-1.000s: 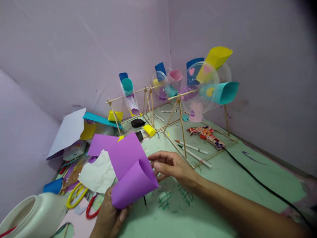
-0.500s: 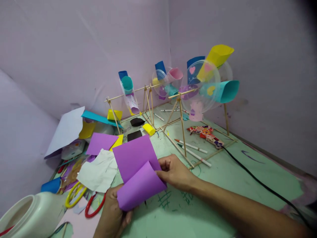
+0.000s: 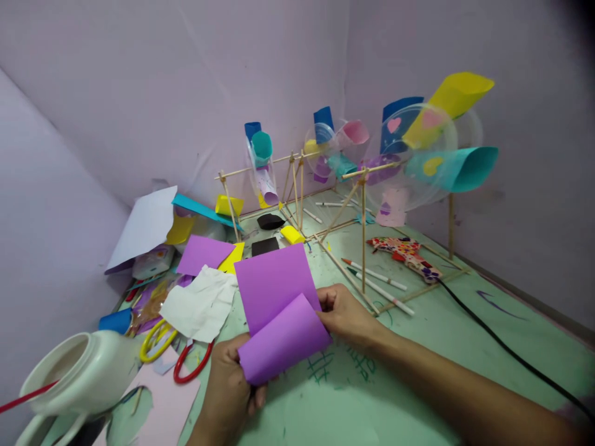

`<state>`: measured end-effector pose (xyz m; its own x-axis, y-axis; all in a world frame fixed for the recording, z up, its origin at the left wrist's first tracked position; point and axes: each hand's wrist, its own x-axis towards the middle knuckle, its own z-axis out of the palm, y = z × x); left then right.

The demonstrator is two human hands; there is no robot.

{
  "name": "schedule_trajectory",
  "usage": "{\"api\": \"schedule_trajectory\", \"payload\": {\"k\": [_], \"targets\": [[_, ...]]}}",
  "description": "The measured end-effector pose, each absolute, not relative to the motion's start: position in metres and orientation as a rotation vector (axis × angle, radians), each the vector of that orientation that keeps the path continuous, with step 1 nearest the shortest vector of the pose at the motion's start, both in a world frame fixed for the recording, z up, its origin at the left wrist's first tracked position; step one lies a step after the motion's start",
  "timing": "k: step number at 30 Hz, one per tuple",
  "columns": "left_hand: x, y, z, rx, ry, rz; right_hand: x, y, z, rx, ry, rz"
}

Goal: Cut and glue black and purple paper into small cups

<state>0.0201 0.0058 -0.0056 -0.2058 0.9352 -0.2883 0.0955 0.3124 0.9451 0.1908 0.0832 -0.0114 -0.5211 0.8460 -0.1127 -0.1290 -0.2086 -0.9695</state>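
Between my hands is a sheet of purple paper (image 3: 274,288), its near part curled over into a loose roll and its far part still flat. My left hand (image 3: 235,381) grips the roll's left end from below, with some fingers hidden under it. At the right edge, my right hand (image 3: 346,313) pinches the paper between thumb and fingers. Just left of the sheet lie a crumpled white paper (image 3: 199,303), a flat purple piece (image 3: 204,255) and red-handled scissors (image 3: 191,375).
Stick frames carry clear discs with coloured paper tubes, such as a yellow tube (image 3: 449,108). A patterned glue gun (image 3: 404,255) with a black cord (image 3: 502,344) and several markers (image 3: 376,275) lie right. A white jug (image 3: 93,371) lies on its side at left.
The camera view has turned slightly left, so everything appears shifted right. The purple paper stays curled in both hands, with the same grip.
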Motion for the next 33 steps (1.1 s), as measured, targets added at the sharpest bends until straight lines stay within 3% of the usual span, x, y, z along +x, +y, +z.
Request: {"api": "schedule_trajectory", "payload": {"k": [18, 24, 33], "targets": [[0.019, -0.004, 0.007, 1.021, 1.231, 0.948, 0.199, 0.087, -0.021, -0.903, -1.270, 1.831], [0.009, -0.007, 0.014, 0.869, 0.878, 1.190, 0.190, 0.086, -0.015, -0.909, -0.995, 1.815], [0.008, -0.012, 0.022, 0.986, 0.972, 1.140, 0.184, 0.083, -0.019, -0.888, -0.963, 1.676]]}}
